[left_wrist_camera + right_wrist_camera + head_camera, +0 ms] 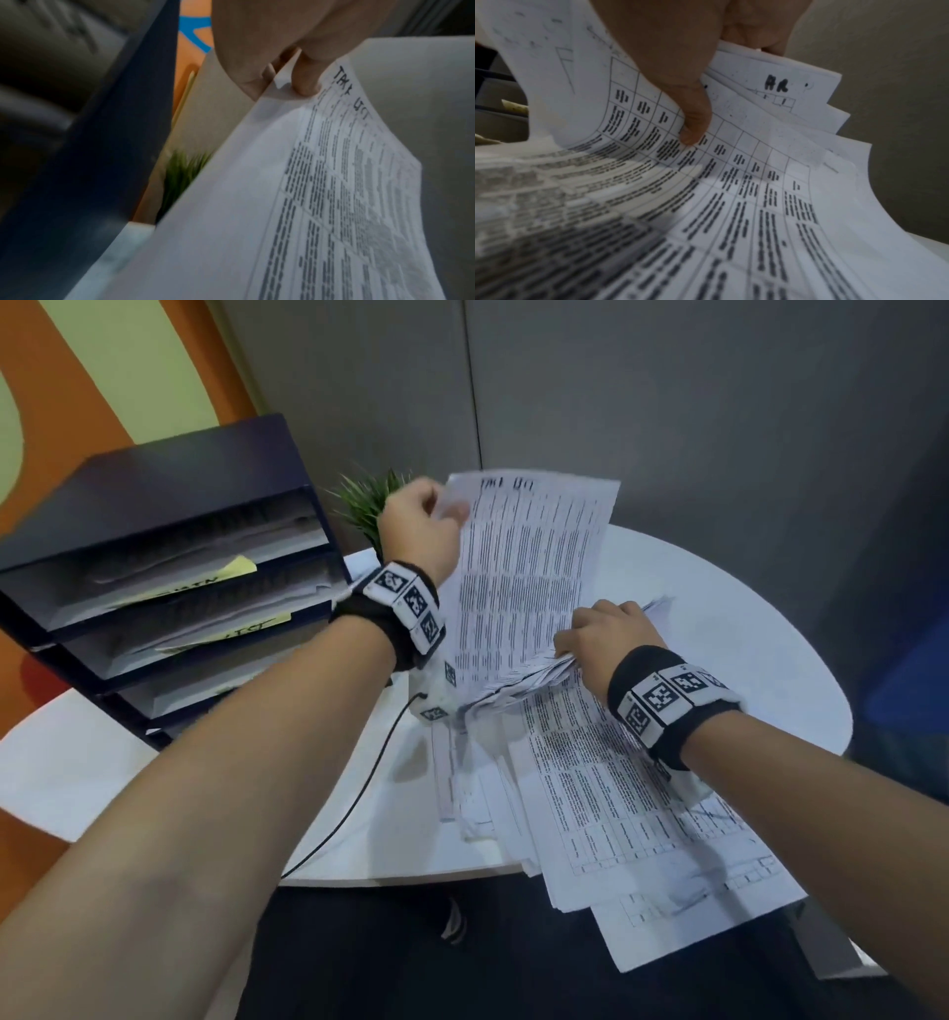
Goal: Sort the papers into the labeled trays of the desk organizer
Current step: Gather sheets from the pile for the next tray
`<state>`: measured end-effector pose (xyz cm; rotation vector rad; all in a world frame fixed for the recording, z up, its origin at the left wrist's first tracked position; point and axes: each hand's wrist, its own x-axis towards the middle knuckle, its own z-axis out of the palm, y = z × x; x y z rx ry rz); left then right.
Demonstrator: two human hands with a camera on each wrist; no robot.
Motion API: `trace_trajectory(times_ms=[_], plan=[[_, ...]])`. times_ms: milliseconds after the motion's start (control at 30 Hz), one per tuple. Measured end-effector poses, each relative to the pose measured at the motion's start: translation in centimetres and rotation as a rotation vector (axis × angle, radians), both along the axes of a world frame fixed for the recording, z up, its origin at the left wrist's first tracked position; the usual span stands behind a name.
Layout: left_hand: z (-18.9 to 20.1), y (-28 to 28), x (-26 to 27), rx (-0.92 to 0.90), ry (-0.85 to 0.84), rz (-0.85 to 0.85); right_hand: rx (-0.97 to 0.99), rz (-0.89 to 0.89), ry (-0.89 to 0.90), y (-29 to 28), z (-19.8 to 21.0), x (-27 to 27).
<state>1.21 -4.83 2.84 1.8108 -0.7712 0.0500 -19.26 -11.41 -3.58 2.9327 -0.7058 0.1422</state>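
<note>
A dark blue desk organizer [169, 577] stands at the left of the round white table [719, 629], its stacked trays holding papers and yellow sticky labels [233, 572]. My left hand [423, 531] pinches the top corner of one printed sheet [529, 572] with a handwritten heading and lifts it upright. In the left wrist view the fingers [306, 81] pinch that sheet [321, 203] beside the organizer's side wall [107, 142]. My right hand [606, 639] grips a thick stack of printed papers [616, 788] at its far end; its thumb [695, 130] presses on the stack's top sheet [731, 192].
A small green plant [369, 503] stands behind the organizer. A black cable [359, 793] runs from my left wrist across the table. The stack hangs over the table's near edge. A grey wall [667, 403] closes the back.
</note>
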Motion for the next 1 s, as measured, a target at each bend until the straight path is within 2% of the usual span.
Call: trace_trajectory(times_ms=[133, 300, 467, 533, 600, 700, 767, 900, 1000], plan=[[5.7, 0.6, -0.3, -0.14, -0.177, 0.028, -0.04, 0.007, -0.036, -0.1, 1.2, 1.9], [9.4, 1.8, 0.5, -0.395, -0.328, 0.063, -0.157, 0.057, -0.072, -1.5, 3.9, 5.7], [11.4, 2.9, 1.2, -0.563, -0.43, 0.09, -0.24, 0.0, 0.112, -2.2, 3.6, 9.1], [11.9, 3.3, 1.5, -0.582, -0.445, 0.11, -0.209, -0.03, 0.158, -1.7, 1.9, 9.7], [12.3, 3.7, 1.7, -0.585, -0.466, 0.132, -0.146, -0.078, 0.073, -1.5, 0.0, 9.9], [13.1, 4.2, 1.7, -0.553, -0.397, 0.185, -0.125, -0.13, -0.056, -1.4, -1.2, 9.9], [13.3, 4.7, 1.5, -0.553, -0.399, 0.203, -0.098, -0.152, -0.037, -1.4, -0.8, 9.7], [13.1, 5.4, 0.7, -0.642, -0.433, 0.109, 0.036, -0.192, -0.004, -1.7, 2.3, 8.1], [12.4, 6.7, 0.3, -0.617, -0.375, 0.097, 0.252, -0.286, -0.116, -0.9, 4.4, 5.2]])
